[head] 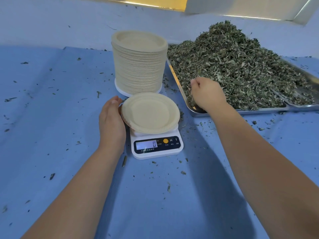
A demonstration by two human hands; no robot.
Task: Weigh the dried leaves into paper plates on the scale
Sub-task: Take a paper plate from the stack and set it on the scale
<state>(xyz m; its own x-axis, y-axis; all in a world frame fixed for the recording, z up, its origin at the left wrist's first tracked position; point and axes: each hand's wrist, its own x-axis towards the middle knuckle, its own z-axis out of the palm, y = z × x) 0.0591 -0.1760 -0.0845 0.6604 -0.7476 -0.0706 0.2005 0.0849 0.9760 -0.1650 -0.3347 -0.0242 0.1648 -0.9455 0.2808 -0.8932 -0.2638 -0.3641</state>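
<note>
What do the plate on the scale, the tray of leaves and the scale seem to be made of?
Plate: matte beige paper or moulded pulp; dull, crimped rim. Tray: shiny silver metal, probably stainless steel; its rim reflects light. Scale: smooth white plastic, likely, with a glossy dark panel.

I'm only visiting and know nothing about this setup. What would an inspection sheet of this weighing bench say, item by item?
Surface: blue cloth, creased.
Job's things: empty paper plate on the scale, display reads 0; stack of paper plates behind it; dried leaves heaped in a metal tray.
Clutter: leaf crumbs scattered over the cloth.
Hands: left hand flat against the plate's edge; right hand curled into the leaves.
Cables: nothing seen.
Surroundings: pale wall behind.
</note>
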